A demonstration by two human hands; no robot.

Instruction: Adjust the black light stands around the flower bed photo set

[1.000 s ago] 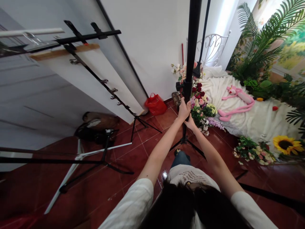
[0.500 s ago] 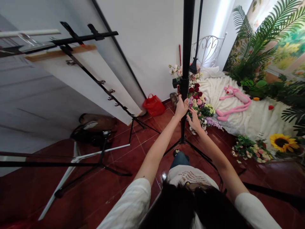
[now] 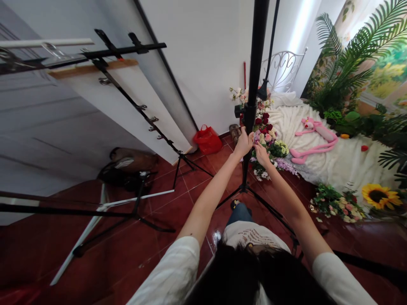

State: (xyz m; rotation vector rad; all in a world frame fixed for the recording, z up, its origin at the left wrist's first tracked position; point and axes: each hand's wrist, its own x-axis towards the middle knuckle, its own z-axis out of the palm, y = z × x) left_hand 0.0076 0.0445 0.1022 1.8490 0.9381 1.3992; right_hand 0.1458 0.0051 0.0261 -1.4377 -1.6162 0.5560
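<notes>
A black light stand [image 3: 256,46] rises straight ahead of me, its tripod legs [image 3: 244,186] spread on the floor. My left hand [image 3: 243,143] is wrapped round the pole below a collar with a black knob [image 3: 238,111]. Close against the right side of the pole, my right hand [image 3: 262,154] has its fingers drawn together in a pinch. What lies between those fingertips is too small to make out. A black cable with a thick plug-like end [image 3: 263,90] hangs beside the pole.
At left, a backdrop stand carries a white board [image 3: 127,114] held by metal clips. A red bag [image 3: 208,140] sits by the wall. Flowers [image 3: 265,135], a pink plush toy [image 3: 321,131] on white fabric and a sunflower [image 3: 378,195] are at right. Another tripod [image 3: 136,216] stands lower left.
My right hand's fingers, spread apart before, have closed together beside the pole. My left hand stays round it. The whole view has shifted slightly.
</notes>
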